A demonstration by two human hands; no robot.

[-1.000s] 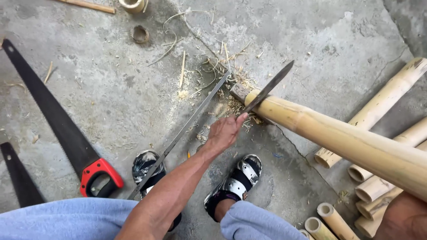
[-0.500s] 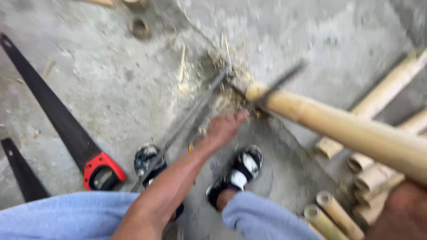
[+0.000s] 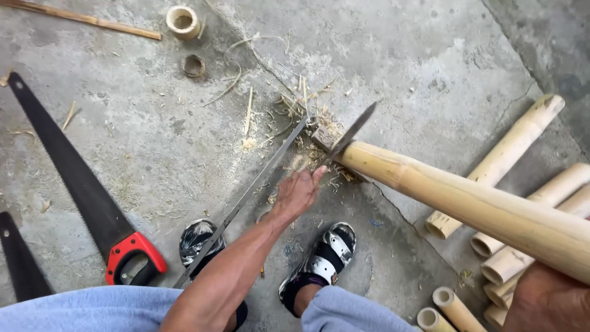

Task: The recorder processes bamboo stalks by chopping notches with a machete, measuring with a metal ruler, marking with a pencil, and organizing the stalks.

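A long pale bamboo pole (image 3: 467,206) runs from the lower right to the middle of the concrete floor. A dark knife blade (image 3: 351,132) is wedged into its far end. My left hand (image 3: 298,192) reaches out with flat fingers, the tips just short of that end, and holds nothing. Only part of my right hand (image 3: 546,301) shows at the bottom right, under the pole and gripping it. A long thin metal strip (image 3: 246,197) lies slanted beside my left arm.
A red-handled hand saw (image 3: 80,190) lies on the left, with a second dark blade (image 3: 21,261) near the left edge. Cut bamboo lengths (image 3: 504,147) are piled at the right. Two bamboo rings (image 3: 183,21) and shavings (image 3: 301,123) lie at the top. My sandalled feet (image 3: 322,258) stand below.
The view shook and settled. My left hand stays by the pole's end, barely shifted. Pole and wedged blade keep the same position.
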